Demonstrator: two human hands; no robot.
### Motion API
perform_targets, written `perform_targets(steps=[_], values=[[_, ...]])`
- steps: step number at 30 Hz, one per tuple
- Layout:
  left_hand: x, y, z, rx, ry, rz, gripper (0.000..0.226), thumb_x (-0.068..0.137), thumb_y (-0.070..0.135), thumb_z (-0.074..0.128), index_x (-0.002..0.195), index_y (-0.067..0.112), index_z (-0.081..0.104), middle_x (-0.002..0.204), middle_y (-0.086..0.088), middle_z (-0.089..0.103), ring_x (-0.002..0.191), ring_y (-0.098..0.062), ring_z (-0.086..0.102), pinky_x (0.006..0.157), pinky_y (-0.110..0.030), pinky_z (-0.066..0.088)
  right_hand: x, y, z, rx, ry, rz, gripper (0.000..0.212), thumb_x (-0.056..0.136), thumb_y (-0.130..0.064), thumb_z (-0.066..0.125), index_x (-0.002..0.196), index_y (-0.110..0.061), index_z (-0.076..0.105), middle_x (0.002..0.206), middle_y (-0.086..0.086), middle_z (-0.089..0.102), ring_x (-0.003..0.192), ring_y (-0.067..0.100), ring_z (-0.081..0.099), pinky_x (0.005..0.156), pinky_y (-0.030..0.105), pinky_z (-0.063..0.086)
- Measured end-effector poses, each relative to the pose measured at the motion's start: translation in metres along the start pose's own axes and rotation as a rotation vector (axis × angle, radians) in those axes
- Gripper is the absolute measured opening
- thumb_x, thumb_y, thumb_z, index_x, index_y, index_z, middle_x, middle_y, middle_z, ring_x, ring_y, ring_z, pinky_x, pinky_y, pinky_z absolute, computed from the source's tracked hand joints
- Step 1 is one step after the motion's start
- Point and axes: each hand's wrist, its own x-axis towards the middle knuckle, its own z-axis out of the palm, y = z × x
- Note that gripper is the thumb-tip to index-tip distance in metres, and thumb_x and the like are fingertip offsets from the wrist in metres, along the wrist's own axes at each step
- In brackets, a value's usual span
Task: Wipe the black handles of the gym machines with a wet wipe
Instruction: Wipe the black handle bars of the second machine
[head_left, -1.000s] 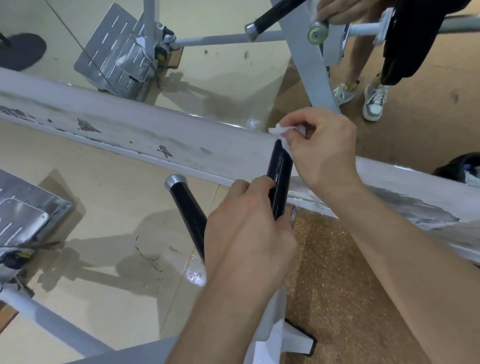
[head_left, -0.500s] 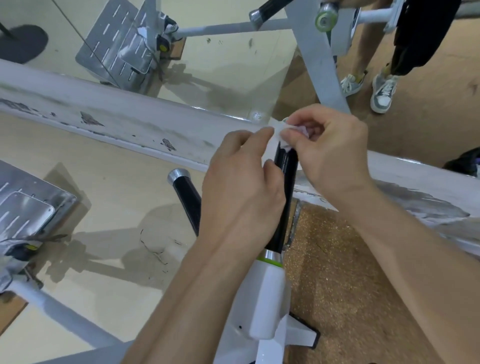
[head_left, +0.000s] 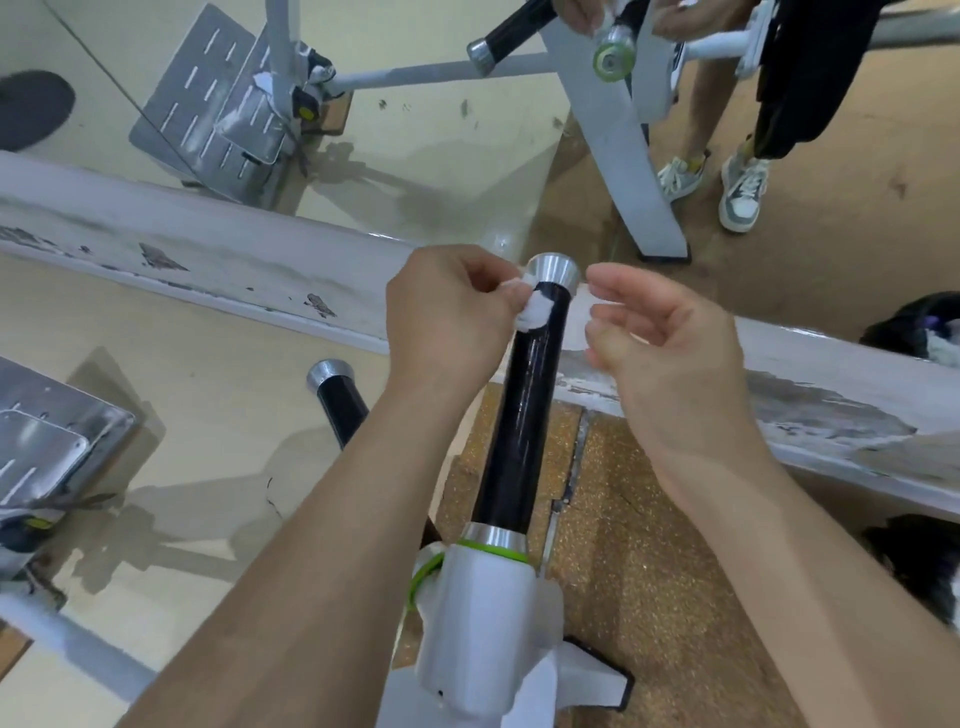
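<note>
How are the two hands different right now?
The left hand pinches a white wipe against the black handle; the right hand holds nothing. The left hand's fingers are curled tight, while the right hand's are loosely curled. The left hand sits left of the handle, the right hand to its right, seemingly not touching it. Both are bare and up near the handle's silver cap.

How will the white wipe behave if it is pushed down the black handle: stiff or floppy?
Probably floppy: the wipe is crumpled into a wad where the left hand pinches it. Likely light, since a fingertip pinch holds it. On the glossy black handle it should slide easily.
</note>
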Motion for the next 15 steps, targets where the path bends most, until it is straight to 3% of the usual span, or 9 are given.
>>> perform_targets(steps=[2, 4, 6, 9, 12, 15], values=[[0.0, -0.006, -0.003, -0.064, -0.004, -0.027, 0.005, 0.079, 0.023, 0.074, 0.075, 0.026, 0.071, 0.07, 0.01, 0.069, 0.07, -0.007, 0.065, 0.078, -0.033, 0.056, -0.004, -0.001, -0.001, -0.074, -0.13, 0.051, 0.041, 0.085, -0.019, 0.067, 0.119, -0.04, 0.057, 0.115, -0.014, 0.061, 0.105, -0.004, 0.056, 0.083, 0.017, 0.047], [-0.006, -0.009, -0.002, -0.115, -0.058, -0.042, 0.005, 0.08, 0.027, 0.074, 0.085, 0.025, 0.074, 0.077, 0.01, 0.072, 0.075, -0.005, 0.067, 0.08, -0.034, 0.057, -0.006, 0.0, -0.002, -0.175, -0.217, 0.044, 0.053, 0.084, -0.025, 0.069, 0.131, -0.04, 0.048, 0.123, -0.017, 0.054, 0.109, -0.003, 0.053, 0.08, 0.011, 0.042], [-0.01, -0.011, 0.002, -0.089, -0.056, -0.019, 0.009, 0.08, 0.028, 0.074, 0.088, 0.025, 0.075, 0.08, 0.011, 0.073, 0.078, -0.004, 0.068, 0.079, -0.034, 0.057, -0.004, -0.001, -0.002, -0.281, -0.231, -0.005, 0.061, 0.084, -0.029, 0.069, 0.138, -0.036, 0.042, 0.133, -0.015, 0.048, 0.119, 0.003, 0.048, 0.093, 0.018, 0.042], [-0.003, -0.008, 0.009, -0.079, 0.011, -0.083, 0.012, 0.08, 0.019, 0.071, 0.07, 0.026, 0.07, 0.072, 0.008, 0.07, 0.073, -0.013, 0.069, 0.075, -0.038, 0.058, -0.001, -0.004, -0.004, -0.423, -0.282, -0.059, 0.074, 0.08, -0.04, 0.07, 0.144, -0.029, 0.036, 0.147, -0.015, 0.035, 0.131, 0.002, 0.034, 0.11, 0.03, 0.032], [0.0, -0.007, 0.005, -0.263, -0.072, -0.264, 0.013, 0.084, 0.014, 0.066, 0.075, 0.022, 0.069, 0.075, -0.003, 0.07, 0.066, -0.016, 0.066, 0.072, -0.037, 0.059, 0.001, -0.009, -0.004, -0.482, -0.338, -0.096, 0.083, 0.072, -0.046, 0.075, 0.143, -0.028, 0.036, 0.143, -0.015, 0.037, 0.117, -0.004, 0.033, 0.098, 0.013, 0.031], [-0.013, -0.013, -0.003, -0.229, -0.178, -0.168, 0.01, 0.085, 0.028, 0.068, 0.091, 0.022, 0.074, 0.082, 0.005, 0.074, 0.077, -0.007, 0.069, 0.08, -0.032, 0.057, 0.006, -0.011, -0.005, -0.509, -0.35, -0.083, 0.088, 0.07, -0.043, 0.078, 0.144, -0.032, 0.032, 0.123, -0.018, 0.039, 0.102, -0.007, 0.033, 0.073, -0.009, 0.027]])
